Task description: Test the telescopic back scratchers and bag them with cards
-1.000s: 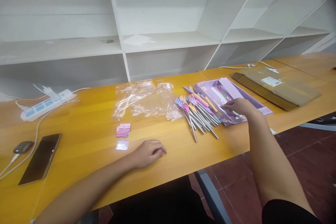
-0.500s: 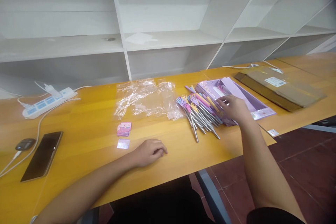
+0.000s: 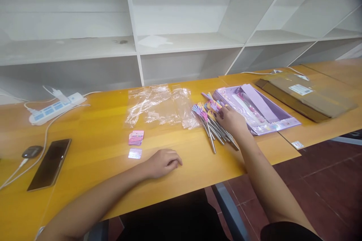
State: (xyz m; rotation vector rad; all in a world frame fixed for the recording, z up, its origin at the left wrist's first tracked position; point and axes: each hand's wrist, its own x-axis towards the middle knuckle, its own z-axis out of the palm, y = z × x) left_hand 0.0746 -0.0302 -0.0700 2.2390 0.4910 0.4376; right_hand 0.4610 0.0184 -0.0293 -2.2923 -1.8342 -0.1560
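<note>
My right hand has moved left onto the pens, curled, hold unclear; tugging one could scatter others. My left hand lies half-curled, apparently empty.

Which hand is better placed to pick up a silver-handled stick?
Probably the right hand: its fingers are at the pile of silver-handled sticks, while the left hand rests on the table, farther away.

Right hand at the sticks, fingers bent; grip unclear. Left hand rests on table, loosely curled, near cards. Purple box just beside right hand; carton farther right. Clear bags left of sticks. Phone, power strip far left. White shelf behind.
</note>
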